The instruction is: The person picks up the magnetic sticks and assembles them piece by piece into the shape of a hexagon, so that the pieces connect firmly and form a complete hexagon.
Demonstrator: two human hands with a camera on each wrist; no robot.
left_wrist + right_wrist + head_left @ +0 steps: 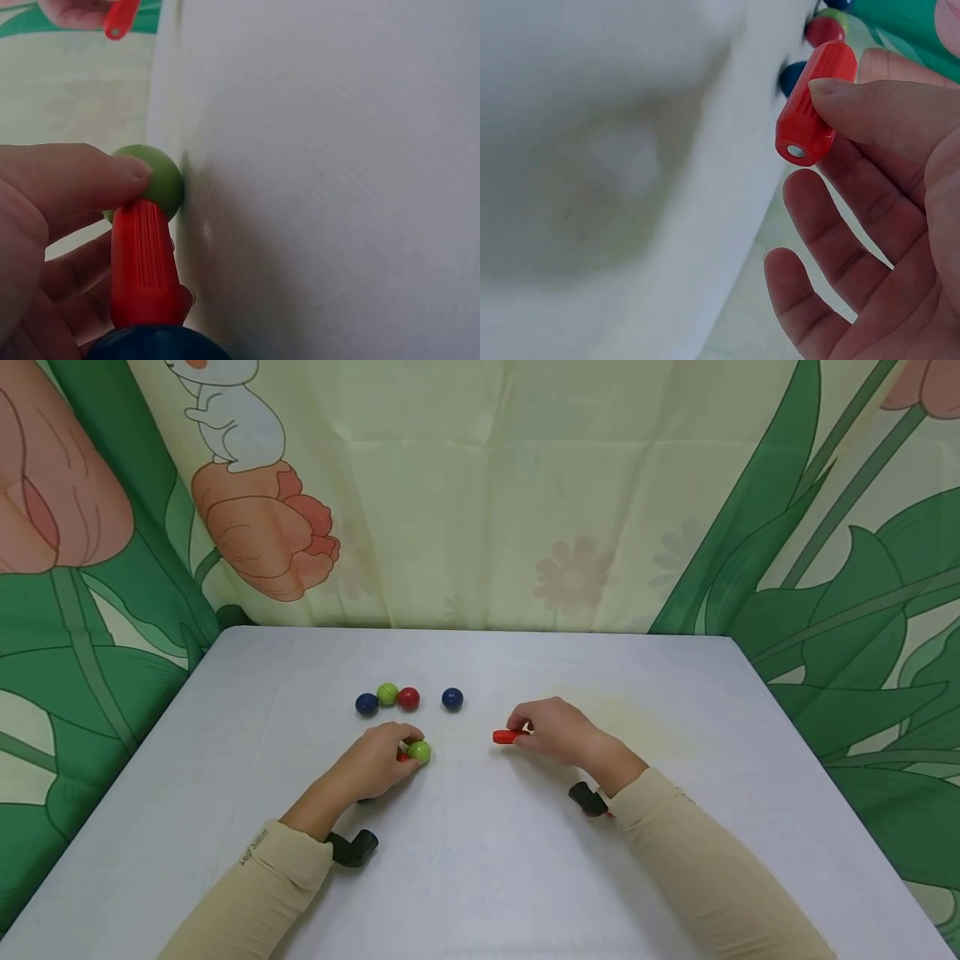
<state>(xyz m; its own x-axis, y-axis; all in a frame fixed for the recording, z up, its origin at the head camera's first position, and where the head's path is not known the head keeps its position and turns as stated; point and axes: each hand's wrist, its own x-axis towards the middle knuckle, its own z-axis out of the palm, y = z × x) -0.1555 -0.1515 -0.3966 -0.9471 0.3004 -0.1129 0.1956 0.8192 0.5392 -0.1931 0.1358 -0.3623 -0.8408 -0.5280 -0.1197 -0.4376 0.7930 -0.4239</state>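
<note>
My left hand (pixel 375 762) pinches a green ball (pixel 161 180) between thumb and fingers. A red ribbed magnetic rod (pixel 142 262) runs from that ball to a dark blue ball (pixel 157 345) at its other end, and the three touch in line. My right hand (pixel 558 731) pinches a second red magnetic rod (pixel 817 105) by thumb and finger. A small silvery disc shows in this rod's near end, and its other fingers are spread in the right wrist view. In the head view the two hands are apart, both low over the white table (pixel 465 877).
Behind the hands lie a blue ball (pixel 367 704), a green ball (pixel 387 694) and a red ball (pixel 408 698), close together. Another blue ball (pixel 452 698) sits apart to their right. A printed curtain (pixel 465 527) hangs beyond the table's far edge.
</note>
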